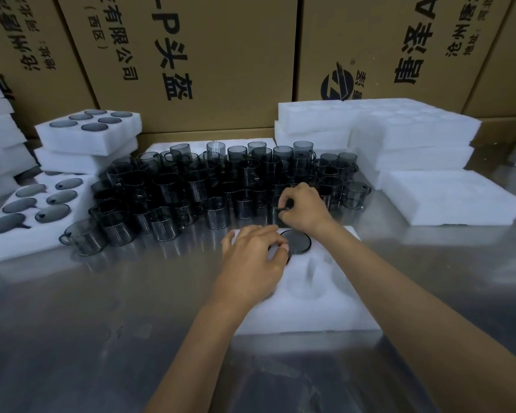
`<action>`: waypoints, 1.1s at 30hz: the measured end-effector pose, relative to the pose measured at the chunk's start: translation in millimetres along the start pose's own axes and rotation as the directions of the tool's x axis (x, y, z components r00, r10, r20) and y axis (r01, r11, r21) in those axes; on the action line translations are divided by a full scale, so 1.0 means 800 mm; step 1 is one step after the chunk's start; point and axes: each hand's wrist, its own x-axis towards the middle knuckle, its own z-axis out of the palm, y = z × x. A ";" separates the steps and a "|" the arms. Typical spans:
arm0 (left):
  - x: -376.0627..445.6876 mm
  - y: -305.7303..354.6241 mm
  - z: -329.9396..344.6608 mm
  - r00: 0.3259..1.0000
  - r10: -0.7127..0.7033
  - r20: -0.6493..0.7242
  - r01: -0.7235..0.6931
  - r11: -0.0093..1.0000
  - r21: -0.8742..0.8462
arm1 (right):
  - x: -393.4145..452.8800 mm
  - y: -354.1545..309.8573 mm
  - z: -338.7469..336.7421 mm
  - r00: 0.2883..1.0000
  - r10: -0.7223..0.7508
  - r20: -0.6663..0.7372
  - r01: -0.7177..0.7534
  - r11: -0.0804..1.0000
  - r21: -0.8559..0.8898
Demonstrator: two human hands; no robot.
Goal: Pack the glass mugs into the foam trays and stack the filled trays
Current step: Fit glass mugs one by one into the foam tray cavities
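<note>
Left hand (251, 263) fingers curled on mug (295, 241) seated in tray (310, 308); right hand (303, 208) pinches next mug's handle. We lift straight, align handle slot, press gently.

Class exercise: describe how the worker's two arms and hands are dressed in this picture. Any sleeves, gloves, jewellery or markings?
Both forearms are bare right down to the bottom edge of the picture, so no sleeves show. The left hand and the right hand wear no gloves. No watch, bracelet or ring can be seen on either, and no tattoos or other markings show. Anything worn above the forearms is out of view.
</note>
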 end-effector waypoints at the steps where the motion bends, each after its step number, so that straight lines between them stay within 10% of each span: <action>1: 0.000 0.000 0.000 1.000 0.001 0.000 -0.001 1.000 -0.003 | -0.001 0.002 0.000 1.000 -0.005 0.002 0.004 1.000 0.020; 5: -0.001 0.004 -0.005 1.000 -0.011 0.000 0.011 1.000 -0.009 | -0.013 0.007 -0.009 0.998 -0.019 0.068 0.011 0.993 0.115; 15: -0.005 0.015 -0.017 0.945 -0.010 -0.326 -0.087 0.955 -0.283 | -0.111 -0.014 -0.059 0.904 -0.207 -0.374 0.376 0.801 0.465; 24: -0.002 0.055 -0.007 0.955 0.080 -0.285 -0.184 0.915 -0.360 | -0.157 -0.007 -0.075 0.932 -0.059 -0.358 0.307 0.655 0.691; 33: 0.041 0.071 -0.008 0.990 0.038 0.136 0.078 0.659 -0.748 | -0.144 0.054 -0.091 0.957 0.171 -0.233 0.093 0.583 0.807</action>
